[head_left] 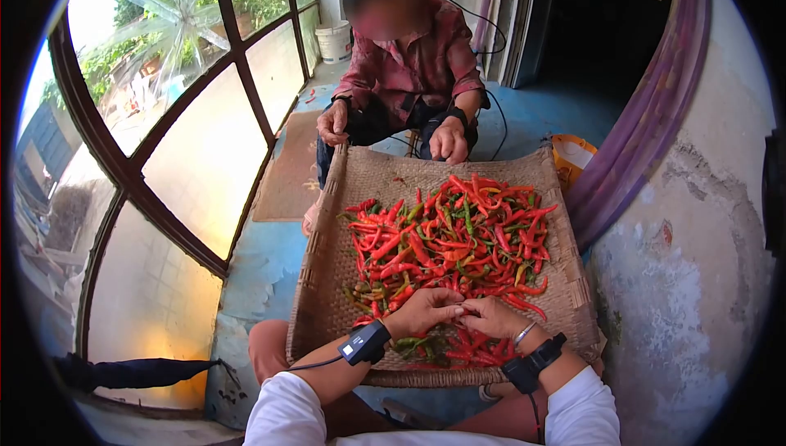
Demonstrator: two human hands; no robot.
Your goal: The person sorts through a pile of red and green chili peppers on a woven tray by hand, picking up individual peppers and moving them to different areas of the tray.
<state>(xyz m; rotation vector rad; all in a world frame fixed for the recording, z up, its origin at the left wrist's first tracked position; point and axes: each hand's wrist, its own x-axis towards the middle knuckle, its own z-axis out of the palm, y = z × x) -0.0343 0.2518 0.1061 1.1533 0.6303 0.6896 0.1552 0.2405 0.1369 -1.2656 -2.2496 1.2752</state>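
"So, where are the red and green peppers (458, 233)?"

"Heaped in the woven tray (326, 249), over its middle and on toward three o'clock, with more down at six."

"And the hands?"

"The left hand (422, 312) and right hand (496, 318) meet at six o'clock, low over the near part of the heap, fingers bent and tips close together. I cannot tell whether they grip a pepper."

"Who is at twelve?"

"Another person (413, 77), beyond the far rim."

"Anything toward two o'clock?"

"An orange bucket (571, 153) just outside the tray's far corner, and a purple curtain (647, 131) beyond it."
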